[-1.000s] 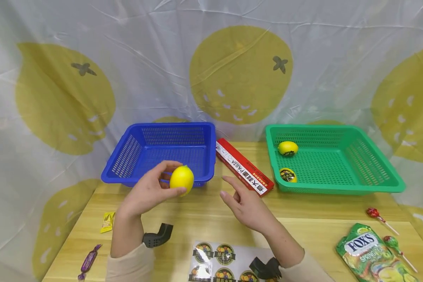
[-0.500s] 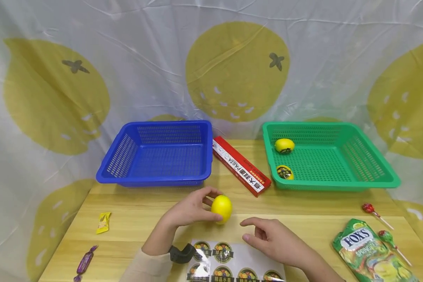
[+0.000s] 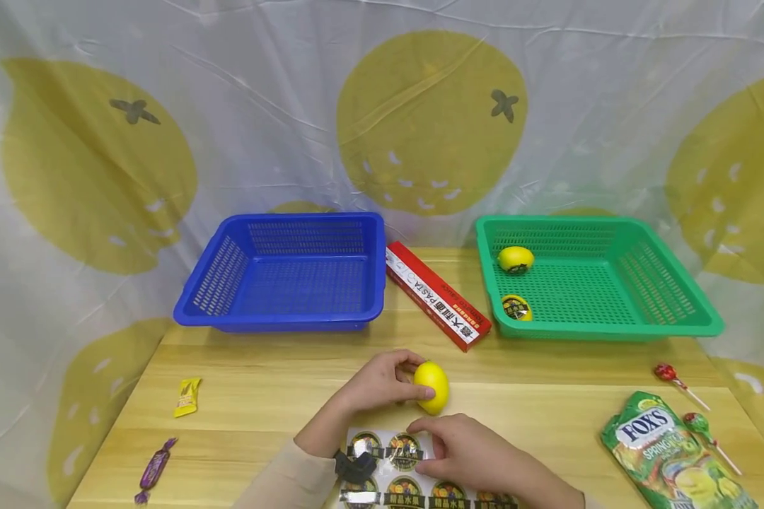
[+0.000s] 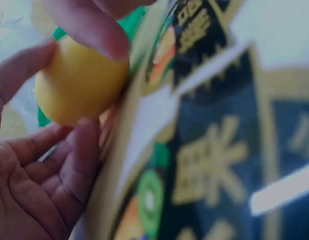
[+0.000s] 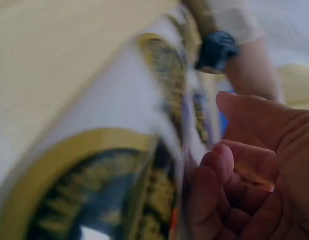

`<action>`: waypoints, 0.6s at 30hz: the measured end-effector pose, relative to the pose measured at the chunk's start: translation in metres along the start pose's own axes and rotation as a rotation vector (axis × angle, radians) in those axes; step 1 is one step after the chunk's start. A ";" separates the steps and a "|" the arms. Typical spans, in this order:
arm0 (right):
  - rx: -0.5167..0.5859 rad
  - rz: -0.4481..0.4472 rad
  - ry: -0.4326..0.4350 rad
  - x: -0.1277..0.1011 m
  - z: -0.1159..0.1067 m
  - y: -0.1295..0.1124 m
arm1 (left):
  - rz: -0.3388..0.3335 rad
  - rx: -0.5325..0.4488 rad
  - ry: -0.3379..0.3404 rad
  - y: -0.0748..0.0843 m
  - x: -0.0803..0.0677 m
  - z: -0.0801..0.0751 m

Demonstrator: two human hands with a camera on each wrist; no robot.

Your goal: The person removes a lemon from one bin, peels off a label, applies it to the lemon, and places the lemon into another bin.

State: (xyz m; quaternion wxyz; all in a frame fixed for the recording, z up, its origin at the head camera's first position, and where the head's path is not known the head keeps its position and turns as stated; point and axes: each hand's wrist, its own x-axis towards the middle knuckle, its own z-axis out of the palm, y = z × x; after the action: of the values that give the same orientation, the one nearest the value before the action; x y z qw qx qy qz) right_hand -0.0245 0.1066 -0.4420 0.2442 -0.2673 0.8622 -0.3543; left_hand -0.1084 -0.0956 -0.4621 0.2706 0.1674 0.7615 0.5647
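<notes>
My left hand (image 3: 402, 382) grips a yellow lemon (image 3: 433, 386) just above the wooden table, near its front middle. In the left wrist view the lemon (image 4: 77, 85) sits between thumb and fingers, right beside the sticker sheet (image 4: 209, 150). My right hand (image 3: 430, 433) lies just below the lemon on a sticker sheet (image 3: 402, 452) of round fruit labels. Its curled fingers (image 5: 219, 170) pinch at the sheet (image 5: 114, 170) by the top edge. Whether a label is lifted is hidden.
A blue basket (image 3: 274, 322) stands at the back left, a green basket (image 3: 601, 331) with two labelled lemons (image 3: 516, 259) at the back right, a red pasta box (image 3: 437, 295) between them. A Fox's candy bag (image 3: 665, 452), lollipops (image 3: 670, 373) and wrapped sweets (image 3: 187, 396) lie along the sides.
My left hand brought the lemon from the blue basket's front down and right to the sticker sheet. My right hand dropped onto the sheet and curled its fingers at the top edge.
</notes>
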 end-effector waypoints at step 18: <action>-0.147 -0.002 0.057 0.005 0.016 0.010 | -0.018 -0.014 0.009 -0.013 0.000 -0.001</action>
State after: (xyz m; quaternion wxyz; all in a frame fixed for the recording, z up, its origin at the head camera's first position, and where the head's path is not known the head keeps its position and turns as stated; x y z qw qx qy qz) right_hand -0.0214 0.1016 -0.4603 0.1987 -0.2753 0.8922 -0.2977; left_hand -0.1085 -0.1004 -0.4738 0.2732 0.1560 0.7604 0.5682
